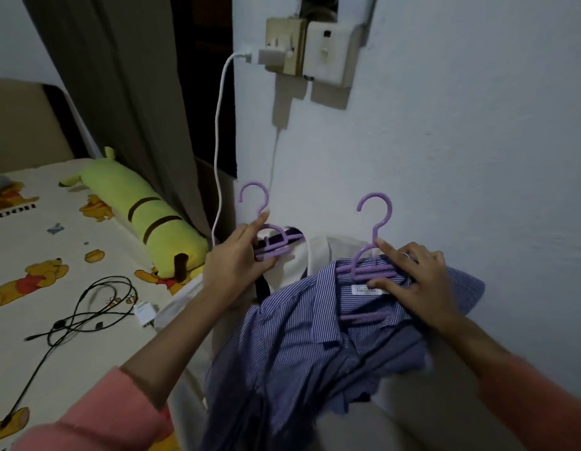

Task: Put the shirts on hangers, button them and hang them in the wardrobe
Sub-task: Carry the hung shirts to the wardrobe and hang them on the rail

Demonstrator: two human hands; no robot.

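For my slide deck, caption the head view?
Left hand and right hand each hold a purple hanger; striped shirt on the right one.

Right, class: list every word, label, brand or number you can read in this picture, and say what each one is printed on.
"POOH", seen upside down and cut off by the frame edge: on the bedsheet.
Neck label of the striped shirt: printed, but too small and blurred to read.
White charger on the bed: no readable marking.
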